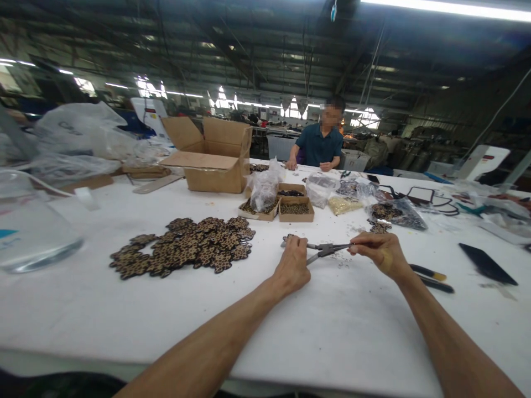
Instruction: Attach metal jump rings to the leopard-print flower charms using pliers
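Observation:
My left hand (291, 264) is closed around long-nose pliers (327, 250), whose jaws point right. My right hand (381, 253) pinches at the tip of the jaws; whatever lies between its fingers is too small to make out. Just beyond my left knuckles shows a small patterned piece (286, 239), and I cannot tell whether the hand touches it. Tiny bits (343, 260) lie scattered on the white table (265, 331) under the jaws. To the left spreads a heap of leopard-print, flower-edged pieces (194, 246).
Small cardboard trays (296, 216) of tiny parts stand behind my hands, near an open carton (215, 174). Dark-handled pliers (433, 279) and a black flat object (487, 263) lie at right. Plastic bags (344, 205) sit mid-table. Across the table is another person (319, 146).

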`<state>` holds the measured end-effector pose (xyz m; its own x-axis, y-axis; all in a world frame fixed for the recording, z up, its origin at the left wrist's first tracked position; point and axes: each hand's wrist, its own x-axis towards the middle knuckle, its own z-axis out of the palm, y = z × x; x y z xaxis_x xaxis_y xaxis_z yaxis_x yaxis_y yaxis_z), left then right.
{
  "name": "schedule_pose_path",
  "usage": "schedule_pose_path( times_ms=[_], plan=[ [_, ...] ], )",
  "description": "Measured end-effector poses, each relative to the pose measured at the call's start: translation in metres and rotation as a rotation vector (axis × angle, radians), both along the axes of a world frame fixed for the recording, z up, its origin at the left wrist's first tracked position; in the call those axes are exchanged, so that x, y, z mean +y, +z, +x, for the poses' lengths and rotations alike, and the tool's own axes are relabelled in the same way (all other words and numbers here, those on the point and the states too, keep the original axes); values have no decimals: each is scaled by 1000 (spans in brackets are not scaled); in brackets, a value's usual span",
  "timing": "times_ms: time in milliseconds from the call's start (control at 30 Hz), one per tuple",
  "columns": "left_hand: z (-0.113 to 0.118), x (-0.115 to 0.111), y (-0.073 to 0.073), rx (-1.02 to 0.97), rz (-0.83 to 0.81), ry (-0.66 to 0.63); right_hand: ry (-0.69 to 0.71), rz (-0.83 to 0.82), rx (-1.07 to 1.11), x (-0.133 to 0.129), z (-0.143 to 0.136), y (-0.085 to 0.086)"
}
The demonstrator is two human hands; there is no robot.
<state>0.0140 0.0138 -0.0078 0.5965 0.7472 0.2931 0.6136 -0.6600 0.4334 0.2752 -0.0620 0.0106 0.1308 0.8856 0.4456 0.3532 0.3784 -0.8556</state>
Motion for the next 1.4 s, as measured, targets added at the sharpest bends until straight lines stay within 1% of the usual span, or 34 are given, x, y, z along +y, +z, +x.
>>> schedule_pose_path(
  times_ms=[267, 533, 800, 967, 1167, 1400],
  plan=[
    [0, 2, -5, 18, 58, -8, 71, -13, -30, -1, 5, 1],
    [0, 2, -7, 15, 34, 12, 129, -7, -53, -3, 5, 5],
    [-1, -3, -2, 1, 51, 20, 103, 6, -55, -1, 7, 1],
    [-1, -5, 1, 4, 13, 33, 80, -2, -54, 1, 9, -3],
    [0, -7, 0, -30, 49, 59, 53, -48, -23, 3, 11, -8],
    [1, -7, 2, -26, 86, 63, 68, -21, -77, 3, 11, -8]
  ],
)
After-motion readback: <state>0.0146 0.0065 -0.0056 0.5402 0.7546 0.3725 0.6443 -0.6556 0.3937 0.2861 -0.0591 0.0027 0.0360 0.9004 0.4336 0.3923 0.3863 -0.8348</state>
